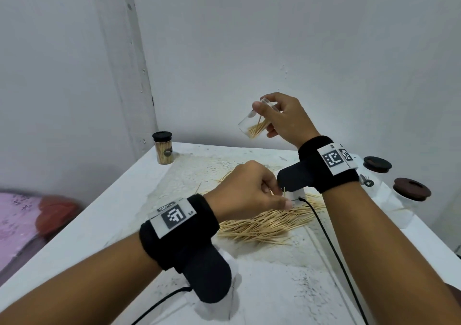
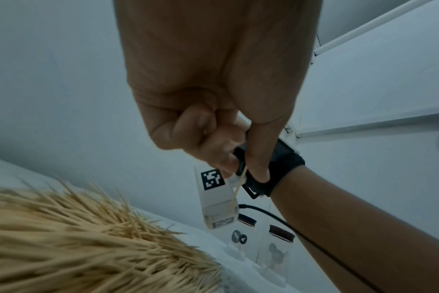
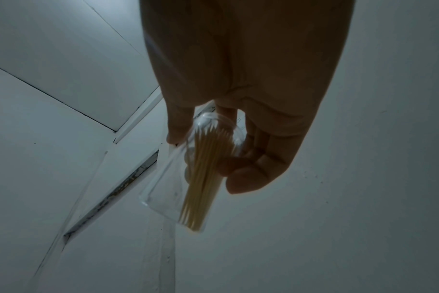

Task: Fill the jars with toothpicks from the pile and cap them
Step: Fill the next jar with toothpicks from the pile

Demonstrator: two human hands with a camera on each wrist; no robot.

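Observation:
My right hand holds a clear uncapped jar tilted in the air above the table, with a small bundle of toothpicks lying inside it. My left hand hovers just over the toothpick pile, fingers curled, thumb and forefinger pinching a toothpick or a few. The pile spreads across the middle of the white table. A filled jar with a black cap stands at the far left corner.
Two capped jars with dark brown lids stand at the right edge of the table, one behind the other. Black cables run from both wrist cameras across the table. A pink cloth lies beyond the left edge.

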